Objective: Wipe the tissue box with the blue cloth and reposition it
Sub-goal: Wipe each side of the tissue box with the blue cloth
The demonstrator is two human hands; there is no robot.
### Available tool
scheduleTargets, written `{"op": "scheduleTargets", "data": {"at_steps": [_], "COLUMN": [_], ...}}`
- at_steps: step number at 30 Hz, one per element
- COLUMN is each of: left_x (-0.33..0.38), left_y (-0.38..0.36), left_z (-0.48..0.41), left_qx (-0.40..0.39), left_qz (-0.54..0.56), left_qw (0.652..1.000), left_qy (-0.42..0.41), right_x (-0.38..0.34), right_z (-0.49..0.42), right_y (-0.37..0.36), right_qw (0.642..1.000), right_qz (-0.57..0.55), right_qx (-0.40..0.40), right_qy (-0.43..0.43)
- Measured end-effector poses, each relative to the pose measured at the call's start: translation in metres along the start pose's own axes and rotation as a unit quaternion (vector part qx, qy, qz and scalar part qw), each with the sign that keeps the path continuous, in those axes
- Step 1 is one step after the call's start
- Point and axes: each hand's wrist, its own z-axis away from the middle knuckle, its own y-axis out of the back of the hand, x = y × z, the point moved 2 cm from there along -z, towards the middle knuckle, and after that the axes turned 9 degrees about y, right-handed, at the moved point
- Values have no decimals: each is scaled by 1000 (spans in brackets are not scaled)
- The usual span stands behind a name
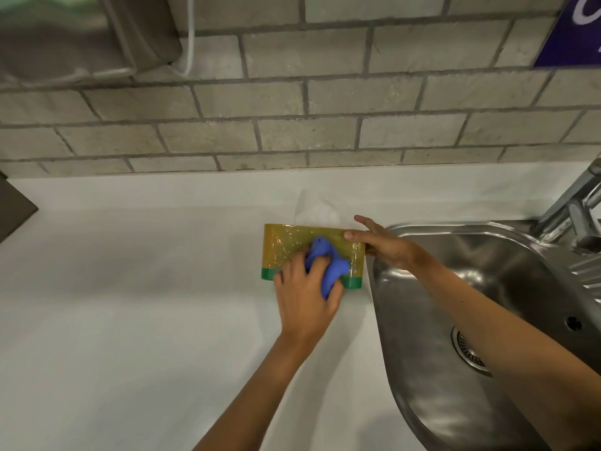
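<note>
Your left hand has its grip closed around the bunched blue cloth, pressing it flat against the near, camera-facing side of the tissue box. The cloth covers the middle of that side and spills down over the green band at the box's lower edge. Your right hand grips the right end of the box: the thumb lies across the near side at the top corner, and the fingers reach over behind it. The box is yellow with a shiny plastic wrap, and a white tissue sticks up from its far side. It sits on the white bench, well back from the front edge and just beside the left rim of the steel sink. Your right forearm crosses over the sink basin, with the drain showing below it. A metal tap stands at the sink's far right corner. Behind the bench runs a grey brick wall, with a purple sign at its upper right.
</note>
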Motion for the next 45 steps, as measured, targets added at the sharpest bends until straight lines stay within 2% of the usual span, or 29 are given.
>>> {"op": "scheduleTargets", "data": {"at_steps": [5, 7, 10, 12, 16, 18, 21, 24, 26, 29, 31, 35, 37, 38, 41, 45], "left_x": [-16, 1, 12, -2, -26, -16, 12, 4, -17, -31, -21, -4, -15, -24, -44, -45], "left_y": [10, 5, -2, 1, 15, 12, 1, -5, 1, 12, 10, -3, -6, -6, 0, 8], "left_z": [-23, -24, -8, -1, -15, -26, -18, 5, 5, -14, -26, -1, 14, 15, 9, 3], "left_qx": [34, 25, 17, 10, 45, 45, 23, 16, 26, 56, 51, 22, 13, 17, 48, 29], "left_qz": [29, 26, -4, -5, 38, 47, 30, -18, -11, 38, 55, 17, 5, 11, 70, 235], "left_qw": [988, 992, 1000, 1000, 986, 982, 997, 999, 999, 985, 979, 1000, 999, 1000, 992, 947], "left_qy": [145, 117, 16, 7, 155, 178, 69, -21, 16, 161, 188, 13, -35, -24, 91, 216], "right_x": [-2, -2, -1, -1, -4, -5, -4, -4, -4, -7, -8, -6, -7, -9, -14, -17], "right_z": [-2, -3, -3, -2, 0, 1, 2, 5, 7, 9, 9, 11, 15, 17, 21, 23], "right_y": [-1, -2, 0, 1, -1, -4, -5, -2, 2, 1, -3, -2, -2, -2, -4, -9], "right_qw": [1000, 1000, 1000, 1000, 999, 999, 1000, 1000, 1000, 999, 999, 1000, 1000, 999, 999, 998], "right_qz": [4, 8, 14, 15, 29, 24, 11, 5, 9, 23, 19, 13, 21, 26, 34, 60], "right_qx": [-10, -5, -1, -6, -27, -24, -5, -8, -12, -26, -25, -9, -16, -18, -20, -3], "right_qy": [-9, -8, -10, -12, -18, -20, -11, -8, -9, -14, -17, -10, -8, -8, 1, 23]}}
